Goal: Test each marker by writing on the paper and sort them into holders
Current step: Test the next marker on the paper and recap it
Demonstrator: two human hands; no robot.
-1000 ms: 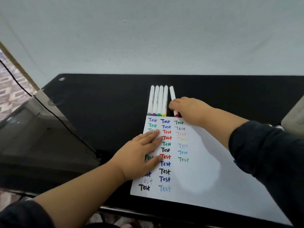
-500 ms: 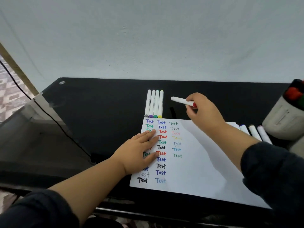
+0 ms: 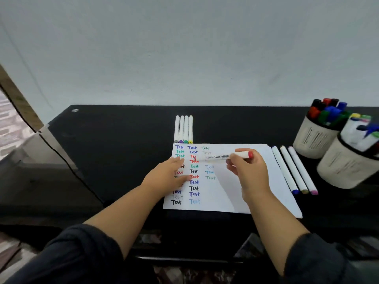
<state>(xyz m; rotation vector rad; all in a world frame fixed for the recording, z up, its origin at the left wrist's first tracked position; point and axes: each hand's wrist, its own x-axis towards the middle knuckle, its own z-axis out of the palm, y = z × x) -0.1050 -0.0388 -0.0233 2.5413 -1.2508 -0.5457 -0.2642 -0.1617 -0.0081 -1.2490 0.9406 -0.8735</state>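
A white sheet of paper [image 3: 254, 193] lies on the black table, its left part filled with columns of coloured "Test" words. My left hand [image 3: 170, 175] rests flat on the paper's left side, fingers spread. My right hand [image 3: 249, 171] holds a white marker with a red end [image 3: 217, 157] horizontally above the writing, red end to the right. Several white markers [image 3: 184, 129] lie side by side just beyond the paper's top edge. Three more markers [image 3: 293, 170] lie to the right of the paper. Two pale round holders [image 3: 313, 140] [image 3: 344, 167] at the far right are full of markers.
The black table [image 3: 114, 144] ends at a pale wall behind. A dark cable [image 3: 67, 165] runs down over the table's left corner. A glass or grey surface sits lower at the left.
My right hand picked the red-ended marker out of the row beyond the paper and carried it back over the writing. The view swung right, bringing the holders into sight. My left hand stayed on the paper.
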